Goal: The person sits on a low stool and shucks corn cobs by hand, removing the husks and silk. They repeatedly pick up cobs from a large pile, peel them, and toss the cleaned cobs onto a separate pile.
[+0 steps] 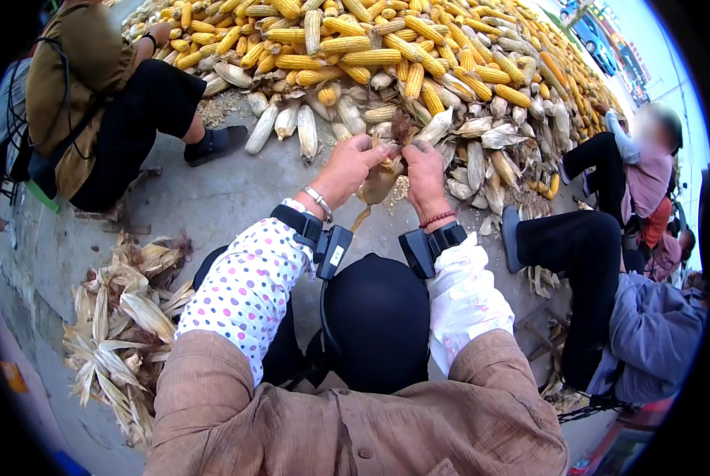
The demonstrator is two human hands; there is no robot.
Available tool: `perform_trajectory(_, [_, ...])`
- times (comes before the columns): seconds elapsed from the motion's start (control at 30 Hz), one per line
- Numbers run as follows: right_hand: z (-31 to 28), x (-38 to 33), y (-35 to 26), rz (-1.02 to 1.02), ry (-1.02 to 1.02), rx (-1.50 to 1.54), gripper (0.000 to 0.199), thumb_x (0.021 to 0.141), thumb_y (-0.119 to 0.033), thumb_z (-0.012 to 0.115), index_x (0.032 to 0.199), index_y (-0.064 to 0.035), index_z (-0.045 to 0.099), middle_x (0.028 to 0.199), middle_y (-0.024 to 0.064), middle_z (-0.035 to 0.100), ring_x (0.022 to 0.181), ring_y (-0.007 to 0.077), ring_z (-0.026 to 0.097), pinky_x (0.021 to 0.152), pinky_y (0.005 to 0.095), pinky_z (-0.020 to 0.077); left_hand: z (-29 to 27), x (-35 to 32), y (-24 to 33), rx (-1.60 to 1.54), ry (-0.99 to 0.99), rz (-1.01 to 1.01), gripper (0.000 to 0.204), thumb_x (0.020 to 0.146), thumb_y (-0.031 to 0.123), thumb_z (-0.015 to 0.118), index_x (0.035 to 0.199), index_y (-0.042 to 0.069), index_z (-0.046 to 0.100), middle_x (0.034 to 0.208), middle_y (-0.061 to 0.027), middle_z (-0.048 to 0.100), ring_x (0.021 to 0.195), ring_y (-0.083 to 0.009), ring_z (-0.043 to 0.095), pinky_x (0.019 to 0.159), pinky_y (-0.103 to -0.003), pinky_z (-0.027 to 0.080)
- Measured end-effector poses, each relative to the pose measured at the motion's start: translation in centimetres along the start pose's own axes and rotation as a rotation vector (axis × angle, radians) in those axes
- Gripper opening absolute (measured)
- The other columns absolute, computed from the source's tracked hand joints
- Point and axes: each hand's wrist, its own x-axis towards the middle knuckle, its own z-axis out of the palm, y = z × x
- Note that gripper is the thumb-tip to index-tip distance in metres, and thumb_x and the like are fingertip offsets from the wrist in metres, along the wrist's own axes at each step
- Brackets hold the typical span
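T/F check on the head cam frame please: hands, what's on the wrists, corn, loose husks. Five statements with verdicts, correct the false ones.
1. The left hand and right hand are both at one dry husk. True.
2. Nothing is worn at the left wrist. False: a silver-coloured bangle circles it.
3. A red beaded bracelet is on the right wrist. True.
4. Every ear in the pile is fully wrapped. False: many are bare yellow ears.
5. A heap of loose husks lies on the ground to the person's left. True.
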Motion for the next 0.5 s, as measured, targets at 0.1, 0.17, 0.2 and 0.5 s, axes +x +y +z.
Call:
perform_trajectory(0.1, [-0.3, 0.2, 0.7, 0.198, 0.045, 0.094, 0.009, 0.078, -0.006, 0.052, 0.082, -0.003, 0.06, 0.075, 0.0046, 0.061, 0.059, 0.0147, 0.057, 0.048, 0.0255, 0.0449, 0.0, 0.2, -0.8, -0.096, 0.05, -0.028, 0.014, 0.091, 0.021, 0.057, 0.095, 0.009, 0.059, 0.082, 0.0037, 0.059, 0.07, -0.0062, 0.052, 0.063, -0.022, 0.044])
perform_trajectory(0.17, [-0.3, 0.4, 1.3, 0.26, 0.108, 0.228, 0.01, 0.078, -0.008, 0.052, 0.084, -0.0039, 0.059, 0.075, 0.0045, 0.061, 0.059, 0.0163, 0.057, 0.049, 0.0267, 0.045, 0.1, 0.4, -1.1, -0.202, 0.094, -0.035, 0.014, 0.092, 0.019, 0.054, 0.1, 0.008, 0.058, 0.084, 0.0027, 0.059, 0.071, -0.0086, 0.053, 0.067, -0.025, 0.046])
perform_trajectory(0.2, [-0.4, 0.5, 1.7, 0.289, 0.135, 0.287, 0.01, 0.079, -0.009, 0.052, 0.085, -0.0043, 0.059, 0.075, 0.0045, 0.061, 0.059, 0.0171, 0.057, 0.049, 0.0273, 0.0451, 0.0, 0.5, -1.1, -0.251, 0.13, -0.037, 0.013, 0.092, 0.019, 0.054, 0.099, 0.008, 0.057, 0.084, 0.0022, 0.058, 0.071, -0.0092, 0.053, 0.068, -0.026, 0.046])
perform_trajectory(0.5, [-8.2, 3.0, 5.7, 0.52, 0.381, 0.558, 0.011, 0.079, -0.007, 0.047, 0.087, -0.002, 0.052, 0.081, 0.012, 0.06, 0.068, 0.0258, 0.06, 0.057, 0.0384, 0.05, -2.1, 0.6, -1.0, -0.577, 0.306, -0.051, 0.014, 0.093, 0.018, 0.052, 0.087, 0.006, 0.053, 0.076, -0.0009, 0.051, 0.067, -0.0135, 0.048, 0.078, -0.041, 0.048])
